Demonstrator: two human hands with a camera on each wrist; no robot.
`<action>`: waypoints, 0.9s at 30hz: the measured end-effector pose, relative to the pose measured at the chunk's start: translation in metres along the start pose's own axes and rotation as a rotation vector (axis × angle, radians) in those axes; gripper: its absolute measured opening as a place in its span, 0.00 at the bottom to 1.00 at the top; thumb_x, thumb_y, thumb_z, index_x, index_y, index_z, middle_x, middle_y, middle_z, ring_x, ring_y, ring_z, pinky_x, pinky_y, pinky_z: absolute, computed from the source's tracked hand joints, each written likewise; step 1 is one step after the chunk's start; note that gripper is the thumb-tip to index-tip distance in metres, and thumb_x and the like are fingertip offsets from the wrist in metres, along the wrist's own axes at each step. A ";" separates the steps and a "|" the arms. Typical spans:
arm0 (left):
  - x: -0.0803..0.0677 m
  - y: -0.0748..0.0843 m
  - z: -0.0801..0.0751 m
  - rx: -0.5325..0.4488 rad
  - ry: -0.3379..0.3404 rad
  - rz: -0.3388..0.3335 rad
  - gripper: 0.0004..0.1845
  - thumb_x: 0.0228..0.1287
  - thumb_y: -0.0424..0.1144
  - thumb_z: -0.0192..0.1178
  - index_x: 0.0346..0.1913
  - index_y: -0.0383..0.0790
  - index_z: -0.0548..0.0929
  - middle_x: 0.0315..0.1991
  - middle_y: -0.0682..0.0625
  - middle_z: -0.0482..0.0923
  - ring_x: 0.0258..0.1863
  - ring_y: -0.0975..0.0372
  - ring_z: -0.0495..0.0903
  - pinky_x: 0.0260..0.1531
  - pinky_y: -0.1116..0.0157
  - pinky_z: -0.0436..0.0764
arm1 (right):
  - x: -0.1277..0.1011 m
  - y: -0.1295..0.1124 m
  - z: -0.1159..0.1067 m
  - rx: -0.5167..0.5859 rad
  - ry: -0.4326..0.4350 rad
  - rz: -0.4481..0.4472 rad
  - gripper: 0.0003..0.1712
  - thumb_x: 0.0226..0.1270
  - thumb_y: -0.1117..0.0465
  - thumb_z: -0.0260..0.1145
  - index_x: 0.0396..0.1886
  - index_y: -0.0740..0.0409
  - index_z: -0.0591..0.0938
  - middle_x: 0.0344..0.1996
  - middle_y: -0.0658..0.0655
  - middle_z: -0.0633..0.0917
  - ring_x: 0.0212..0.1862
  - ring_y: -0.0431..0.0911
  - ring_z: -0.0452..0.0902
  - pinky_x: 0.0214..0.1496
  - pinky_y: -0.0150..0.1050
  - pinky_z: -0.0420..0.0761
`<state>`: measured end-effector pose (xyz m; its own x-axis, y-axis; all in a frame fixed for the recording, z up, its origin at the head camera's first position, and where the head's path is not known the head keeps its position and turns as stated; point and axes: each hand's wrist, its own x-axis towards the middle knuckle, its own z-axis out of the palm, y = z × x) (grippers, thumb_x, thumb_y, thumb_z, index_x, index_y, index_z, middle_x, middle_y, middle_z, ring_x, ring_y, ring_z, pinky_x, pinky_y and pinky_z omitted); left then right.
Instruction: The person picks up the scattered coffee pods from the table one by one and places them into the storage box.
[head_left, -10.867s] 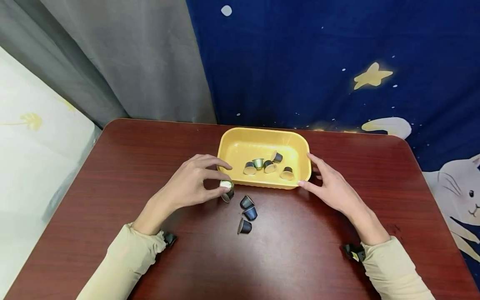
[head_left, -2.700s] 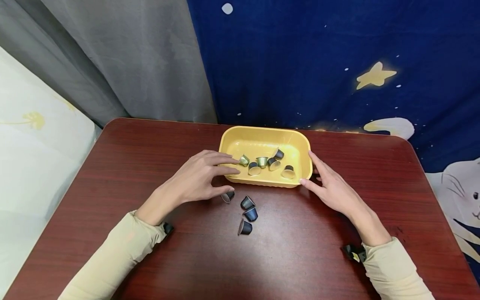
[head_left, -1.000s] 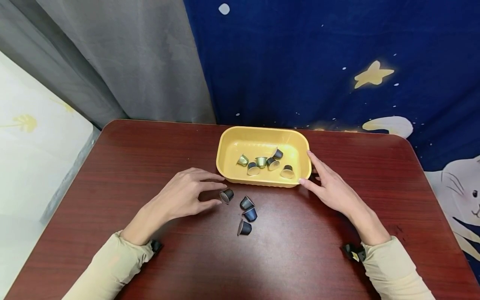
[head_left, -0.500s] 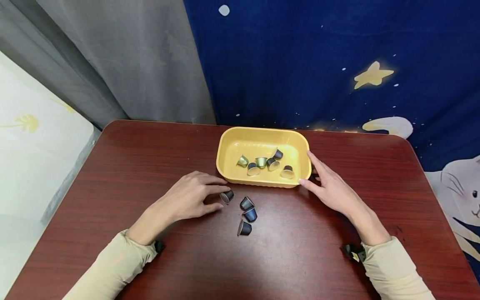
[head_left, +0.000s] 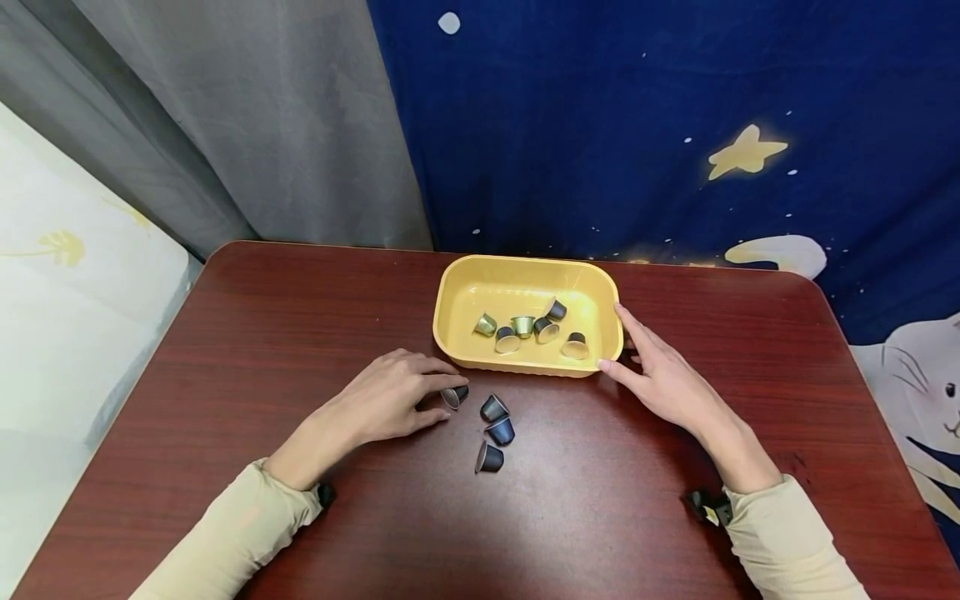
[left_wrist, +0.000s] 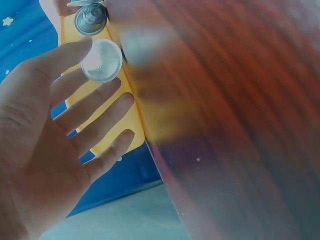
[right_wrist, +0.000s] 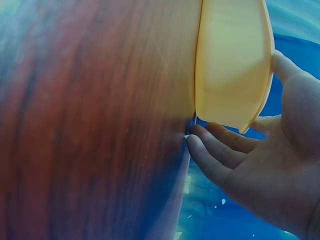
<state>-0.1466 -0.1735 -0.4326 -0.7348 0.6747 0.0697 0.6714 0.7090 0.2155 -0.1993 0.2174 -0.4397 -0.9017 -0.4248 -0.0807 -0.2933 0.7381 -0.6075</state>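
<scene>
A yellow tray stands at the middle back of a dark red table and holds several small capsules. My left hand lies in front of the tray's left corner and pinches a dark capsule between thumb and index finger. In the left wrist view the thumb touches that capsule's foil top. Three more dark capsules lie on the table just to the right. My right hand rests with straight fingers against the tray's right end.
The table has rounded corners, and its front edge lies out of view. A grey curtain and a blue starry cloth hang behind it. Something white lies beyond the left edge.
My left hand released a green capsule into the tray, drew back to the table and closed thumb and index finger on the nearest dark capsule. The right hand has stayed at the tray.
</scene>
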 end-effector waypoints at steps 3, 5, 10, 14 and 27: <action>0.001 0.000 0.001 -0.002 0.012 0.007 0.22 0.60 0.49 0.70 0.58 0.53 0.84 0.54 0.56 0.82 0.53 0.60 0.79 0.54 0.55 0.75 | 0.000 0.001 0.000 0.002 0.002 -0.001 0.51 0.71 0.37 0.59 0.82 0.40 0.42 0.76 0.61 0.58 0.62 0.57 0.74 0.61 0.57 0.74; 0.003 -0.001 0.002 -0.004 0.025 0.013 0.21 0.60 0.47 0.71 0.56 0.52 0.85 0.52 0.56 0.82 0.52 0.61 0.80 0.53 0.56 0.76 | 0.000 0.001 0.000 0.003 0.003 -0.002 0.51 0.71 0.37 0.59 0.82 0.41 0.42 0.76 0.62 0.58 0.62 0.57 0.74 0.61 0.57 0.74; 0.005 -0.002 0.004 0.004 0.055 0.027 0.17 0.60 0.47 0.71 0.51 0.52 0.87 0.47 0.57 0.83 0.49 0.61 0.80 0.50 0.57 0.76 | 0.000 0.001 0.000 0.004 0.005 -0.005 0.50 0.71 0.38 0.60 0.82 0.41 0.42 0.76 0.62 0.58 0.62 0.57 0.74 0.61 0.57 0.74; 0.006 -0.001 0.006 0.008 0.071 0.034 0.14 0.61 0.49 0.70 0.48 0.51 0.87 0.42 0.58 0.82 0.45 0.62 0.80 0.49 0.58 0.76 | -0.001 0.001 0.001 0.004 0.002 -0.002 0.50 0.71 0.37 0.59 0.82 0.40 0.42 0.76 0.61 0.58 0.62 0.57 0.74 0.61 0.58 0.74; 0.009 0.000 0.005 0.033 0.036 0.005 0.16 0.59 0.49 0.71 0.50 0.50 0.88 0.42 0.56 0.81 0.42 0.62 0.79 0.45 0.58 0.76 | 0.000 0.002 0.000 0.001 0.003 -0.007 0.50 0.71 0.38 0.59 0.82 0.40 0.42 0.76 0.61 0.59 0.62 0.57 0.74 0.61 0.57 0.74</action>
<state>-0.1525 -0.1666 -0.4367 -0.7342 0.6706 0.1063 0.6773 0.7126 0.1827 -0.2001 0.2183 -0.4411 -0.9007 -0.4281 -0.0738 -0.2994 0.7348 -0.6086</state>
